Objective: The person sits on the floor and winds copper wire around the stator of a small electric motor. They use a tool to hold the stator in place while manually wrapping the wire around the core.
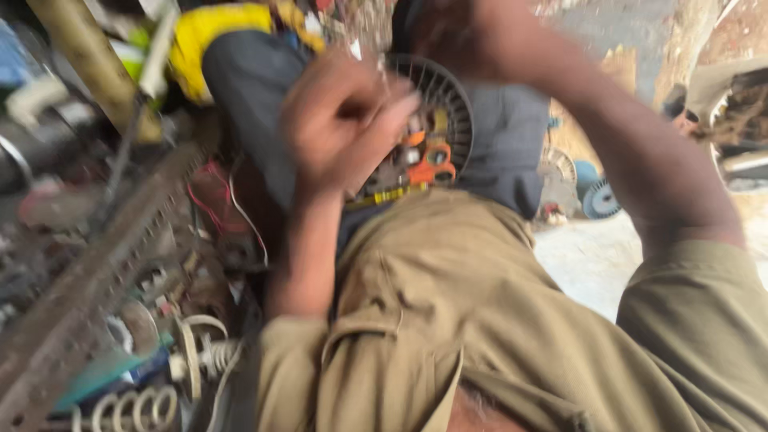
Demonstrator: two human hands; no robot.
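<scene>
Resting across the person's lap, a dark grey power tool body (504, 136) lay with its round ribbed end cap (448, 96) turned toward the camera. Inside the open end, orange parts (432, 164) and a strip of yellow (388, 196) were visible against dark metal. The whole view was smeared by motion, so fine detail could not be read.

The left hand (340, 120) was curled into a loose fist directly in front of the ribbed end cap, fingers folded in toward the palm. It overlapped the cap's left edge; whether it gripped anything could not be told through the blur. The left forearm ran down from it to an olive sleeve (296, 360).

The right hand (448, 32) was at the top of the view, above and behind the tool body, mostly blurred and partly cut off by the frame edge. Its grip could not be judged. The right forearm (640, 136) crossed down to the right into a matching olive sleeve.

Olive cloth (448, 304) covered the lap below the tool.

To the left lay a cluttered heap: red and white wires (232, 204), white coiled springs (136, 404), a long rusty metal bar (96, 272), and a yellow object (208, 40) near the top. On the pale floor (592, 256) to the right sat a blue ribbed wheel (602, 200).
</scene>
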